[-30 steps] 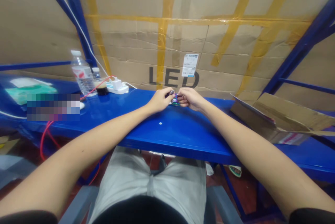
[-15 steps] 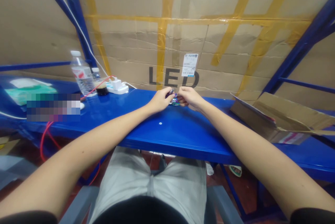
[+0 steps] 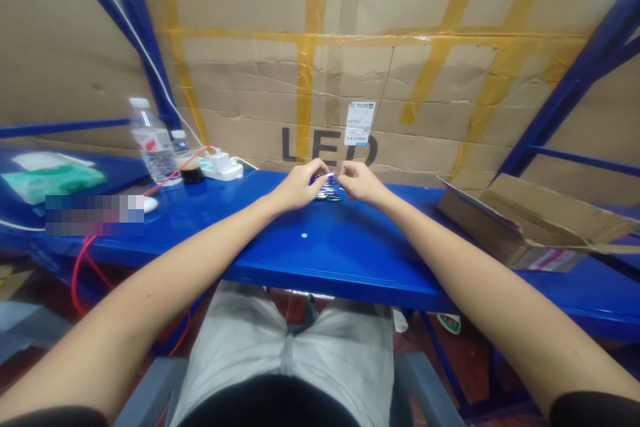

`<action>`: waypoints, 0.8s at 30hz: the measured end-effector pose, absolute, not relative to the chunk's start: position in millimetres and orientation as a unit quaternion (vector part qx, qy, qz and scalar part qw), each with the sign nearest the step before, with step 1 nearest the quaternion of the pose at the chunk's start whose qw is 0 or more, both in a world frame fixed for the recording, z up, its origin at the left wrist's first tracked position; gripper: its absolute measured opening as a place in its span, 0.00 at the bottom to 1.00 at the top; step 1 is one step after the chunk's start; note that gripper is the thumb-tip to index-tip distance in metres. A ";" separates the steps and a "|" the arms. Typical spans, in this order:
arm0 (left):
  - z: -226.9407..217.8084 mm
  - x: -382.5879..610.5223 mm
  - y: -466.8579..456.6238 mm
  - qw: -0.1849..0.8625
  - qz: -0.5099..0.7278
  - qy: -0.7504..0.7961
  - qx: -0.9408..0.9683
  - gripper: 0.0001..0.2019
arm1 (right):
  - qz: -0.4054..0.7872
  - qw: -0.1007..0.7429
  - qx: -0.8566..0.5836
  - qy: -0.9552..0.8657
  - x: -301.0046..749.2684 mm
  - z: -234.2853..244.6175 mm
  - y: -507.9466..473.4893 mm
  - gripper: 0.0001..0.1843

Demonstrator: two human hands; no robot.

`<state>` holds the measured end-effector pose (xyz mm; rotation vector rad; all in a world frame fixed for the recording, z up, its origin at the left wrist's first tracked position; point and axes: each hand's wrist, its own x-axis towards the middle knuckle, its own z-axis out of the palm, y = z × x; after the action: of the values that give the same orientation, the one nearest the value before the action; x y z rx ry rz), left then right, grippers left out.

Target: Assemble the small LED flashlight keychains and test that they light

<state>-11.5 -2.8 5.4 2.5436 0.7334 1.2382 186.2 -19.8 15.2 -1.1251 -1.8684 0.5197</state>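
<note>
Both hands are over the far side of the blue table [image 3: 300, 257]. My left hand [image 3: 304, 184] is closed, thumb against fingers, on a thin, shiny, silvery piece [image 3: 329, 176] that points toward the other hand; its kind is too small to make out. My right hand [image 3: 359, 182] sits a short gap to the right with its fingers curled in a pinch. Whatever is between those fingertips is hidden. On the table between and below the hands lie several small shiny slender pieces [image 3: 329, 194] in green, purple and silver, partly covered by my left hand.
An open cardboard box [image 3: 520, 234] stands on the right. To the left are a water bottle [image 3: 153, 147], a dark-liquid bottle [image 3: 190, 170], a white power strip [image 3: 223, 167], a red cable [image 3: 83, 260] and a green packet [image 3: 55, 180]. A large cardboard panel [image 3: 240, 94] rises behind.
My hands have moved slightly apart, uncovering more of the shiny pieces. The silvery piece at my left fingertips now shows more clearly. The view has shifted a little.
</note>
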 end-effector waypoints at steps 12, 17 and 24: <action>6.0 -10.3 -8.1 0.023 0.422 0.253 0.870 0.08 | -0.005 0.396 -0.438 -0.807 184.9 21.2 -27.4 0.10; 5.6 -9.5 -9.7 -0.012 0.408 0.265 0.874 0.07 | -0.048 0.371 -0.422 -0.826 184.0 25.8 -35.1 0.12; 7.1 -11.8 -6.7 -0.002 0.414 0.264 0.871 0.09 | -0.013 0.399 -0.422 -0.814 187.7 27.4 -32.7 0.09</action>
<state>-11.8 -6.7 7.1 2.7406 0.8295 1.3004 187.7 -32.7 27.4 -1.0681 -2.0591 -0.0323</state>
